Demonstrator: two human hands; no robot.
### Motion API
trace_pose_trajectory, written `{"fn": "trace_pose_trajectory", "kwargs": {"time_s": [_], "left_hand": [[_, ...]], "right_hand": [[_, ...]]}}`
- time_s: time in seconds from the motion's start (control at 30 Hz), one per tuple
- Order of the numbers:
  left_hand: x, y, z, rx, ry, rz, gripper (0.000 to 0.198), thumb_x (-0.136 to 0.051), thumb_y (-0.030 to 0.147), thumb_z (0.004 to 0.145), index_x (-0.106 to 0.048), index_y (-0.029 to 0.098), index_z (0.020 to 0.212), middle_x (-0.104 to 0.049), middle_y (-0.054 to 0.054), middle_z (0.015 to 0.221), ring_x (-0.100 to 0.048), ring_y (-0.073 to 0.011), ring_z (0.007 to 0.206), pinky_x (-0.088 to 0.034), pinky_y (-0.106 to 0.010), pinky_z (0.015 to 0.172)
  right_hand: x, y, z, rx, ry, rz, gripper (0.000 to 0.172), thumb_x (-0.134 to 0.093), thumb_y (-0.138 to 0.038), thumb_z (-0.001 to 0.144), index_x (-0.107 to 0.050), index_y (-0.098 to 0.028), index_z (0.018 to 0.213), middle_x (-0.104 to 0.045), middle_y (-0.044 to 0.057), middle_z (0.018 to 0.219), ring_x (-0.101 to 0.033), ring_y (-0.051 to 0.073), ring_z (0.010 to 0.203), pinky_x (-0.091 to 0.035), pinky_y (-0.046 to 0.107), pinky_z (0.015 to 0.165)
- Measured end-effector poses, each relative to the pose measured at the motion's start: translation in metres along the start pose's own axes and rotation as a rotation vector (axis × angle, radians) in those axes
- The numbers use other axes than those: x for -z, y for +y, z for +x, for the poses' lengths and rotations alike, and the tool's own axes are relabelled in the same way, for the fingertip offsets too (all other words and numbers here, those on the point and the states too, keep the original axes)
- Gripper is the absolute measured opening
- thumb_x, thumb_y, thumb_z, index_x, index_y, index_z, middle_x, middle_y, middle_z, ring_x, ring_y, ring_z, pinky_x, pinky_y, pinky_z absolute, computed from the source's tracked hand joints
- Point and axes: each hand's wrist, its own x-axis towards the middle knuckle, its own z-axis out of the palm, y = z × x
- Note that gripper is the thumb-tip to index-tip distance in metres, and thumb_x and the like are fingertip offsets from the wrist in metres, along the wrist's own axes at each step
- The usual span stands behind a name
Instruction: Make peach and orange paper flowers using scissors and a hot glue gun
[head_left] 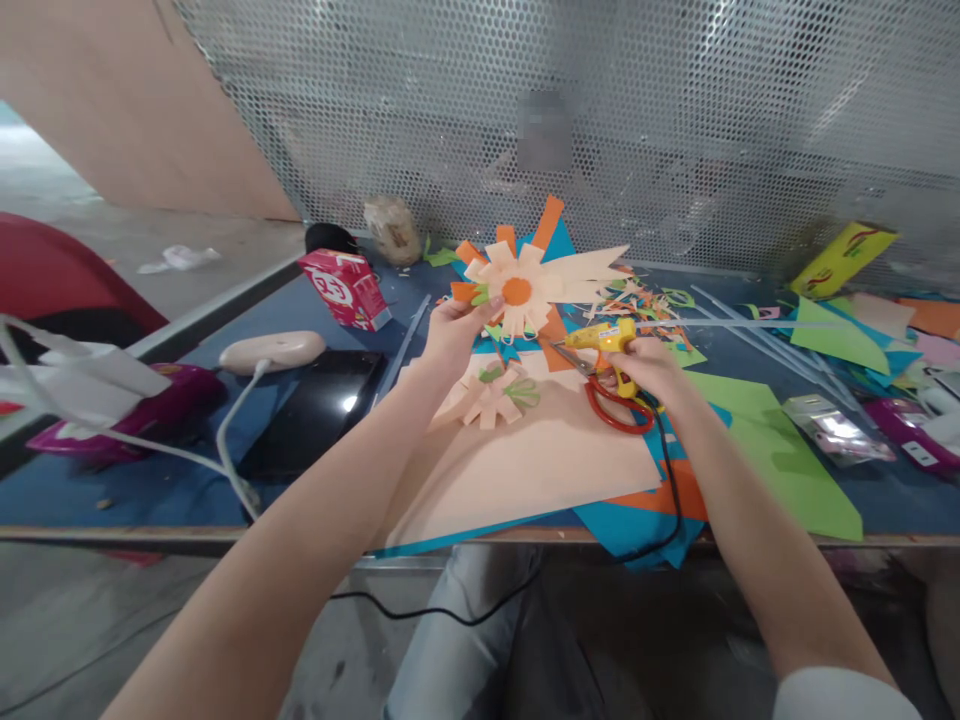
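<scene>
1. Far left on the blue table [112, 490] stands one red carton [345, 288]. One black glossy slab [315, 410] lies at its 6 o'clock.
2. The left hand [454, 325] is closed in a pinch, thumb on top. It grips the lower left edge of a peach paper flower [517, 285] with an orange centre. The flower is lifted off the table, at the hand's 1 o'clock.
3. There are two paper flowers in all. The second, smaller flower [495, 390] lies flat on a large peach sheet [525, 470], at 6 o'clock from the held one and just beside the left wrist.
4. There is one yellow glue gun [604, 338]. Its nozzle points toward 9 o'clock, near the held flower's lower right petals; I cannot tell whether it touches them.
5. The right hand [652, 365] is wrapped shut around the gun's handle, fingers curled.
6. One pair of red-handled scissors [615, 405] lies on the peach sheet, at 7 o'clock from the right hand and partly under it.
7. At 4 o'clock from the right hand lies a green sheet [780, 450].
</scene>
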Motion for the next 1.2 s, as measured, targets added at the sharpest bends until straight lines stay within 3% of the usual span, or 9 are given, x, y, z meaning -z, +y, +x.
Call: {"fn": "trace_pose_trajectory", "kwargs": {"time_s": [0.17,0.3,0.47,0.67,0.83,0.97,1.07,1.13,1.2], "left_hand": [[0.000,-0.002,0.000,0.004,-0.007,-0.002,0.027,-0.084,0.026,0.044,-0.072,0.019,0.067,-0.072,0.000,0.074,-0.064,-0.0123,0.071,-0.051,-0.026,0.074],[-0.001,-0.003,-0.001,0.024,0.000,-0.018,0.029,-0.085,0.025,0.042,-0.072,0.019,0.068,-0.072,0.000,0.076,-0.065,-0.0120,0.071,-0.050,-0.026,0.075],[-0.003,-0.002,-0.002,0.036,0.037,-0.007,0.032,-0.085,0.026,0.039,-0.071,0.019,0.066,-0.071,0.001,0.073,-0.064,-0.0107,0.067,-0.051,-0.024,0.070],[-0.001,-0.002,-0.001,0.048,0.061,0.014,0.030,-0.085,0.026,0.040,-0.070,0.019,0.065,-0.070,0.001,0.070,-0.063,-0.0106,0.064,-0.051,-0.023,0.064],[-0.001,-0.005,-0.002,0.046,0.043,0.029,0.028,-0.084,0.028,0.041,-0.068,0.019,0.062,-0.069,0.001,0.068,-0.062,-0.0103,0.063,-0.049,-0.021,0.060],[-0.004,-0.007,-0.004,0.080,0.039,0.040,0.031,-0.085,0.030,0.037,-0.067,0.017,0.059,-0.069,0.000,0.067,-0.060,-0.0098,0.059,-0.049,-0.023,0.059],[-0.006,-0.006,-0.006,0.071,0.026,0.044,0.034,-0.085,0.031,0.038,-0.069,0.017,0.064,-0.070,0.000,0.071,-0.062,-0.0111,0.065,-0.050,-0.024,0.066],[-0.008,-0.003,-0.009,0.025,0.010,0.062,0.034,-0.085,0.031,0.041,-0.071,0.018,0.069,-0.071,-0.001,0.074,-0.063,-0.0121,0.070,-0.050,-0.025,0.071],[-0.011,-0.001,-0.013,-0.014,-0.009,0.092,0.033,-0.085,0.031,0.042,-0.071,0.018,0.070,-0.071,-0.001,0.074,-0.063,-0.0129,0.072,-0.051,-0.027,0.074]], "right_hand": [[0.004,-0.004,-0.008,0.207,0.165,-0.541,0.033,-0.059,-0.044,0.073,-0.051,-0.018,0.053,-0.054,0.000,0.054,-0.049,0.010,0.048,-0.028,0.023,0.043],[0.003,-0.005,-0.010,0.205,0.217,-0.699,0.036,-0.054,-0.049,0.075,-0.052,-0.019,0.055,-0.057,0.002,0.057,-0.050,0.012,0.052,-0.026,0.026,0.046],[-0.002,-0.004,-0.007,0.187,0.296,-0.872,0.039,-0.045,-0.050,0.080,-0.062,-0.017,0.071,-0.067,0.011,0.076,-0.061,0.021,0.071,-0.030,0.028,0.051],[-0.002,-0.003,-0.006,0.192,0.305,-0.921,0.046,-0.035,-0.049,0.086,-0.068,-0.017,0.082,-0.069,0.015,0.091,-0.064,0.025,0.085,-0.041,0.029,0.061],[0.001,-0.003,0.003,0.101,0.306,-0.961,0.047,-0.036,-0.048,0.086,-0.069,-0.015,0.091,-0.069,0.017,0.098,-0.064,0.027,0.094,-0.045,0.032,0.069],[0.006,-0.003,0.007,0.072,0.344,-0.905,0.040,-0.045,-0.046,0.083,-0.069,-0.015,0.082,-0.070,0.017,0.090,-0.064,0.027,0.089,-0.045,0.032,0.069],[0.014,-0.003,-0.001,0.295,0.571,-0.757,0.032,-0.042,-0.039,0.086,-0.065,-0.018,0.078,-0.068,0.011,0.079,-0.063,0.022,0.078,-0.045,0.030,0.066],[0.019,-0.004,-0.010,0.640,0.765,-0.587,0.027,-0.039,-0.032,0.088,-0.062,-0.018,0.089,-0.067,0.008,0.080,-0.061,0.019,0.076,-0.045,0.030,0.067],[0.019,-0.006,-0.019,1.004,0.868,-0.494,0.022,-0.040,-0.026,0.088,-0.059,-0.018,0.096,-0.066,0.009,0.088,-0.061,0.019,0.084,-0.046,0.032,0.076]]}}
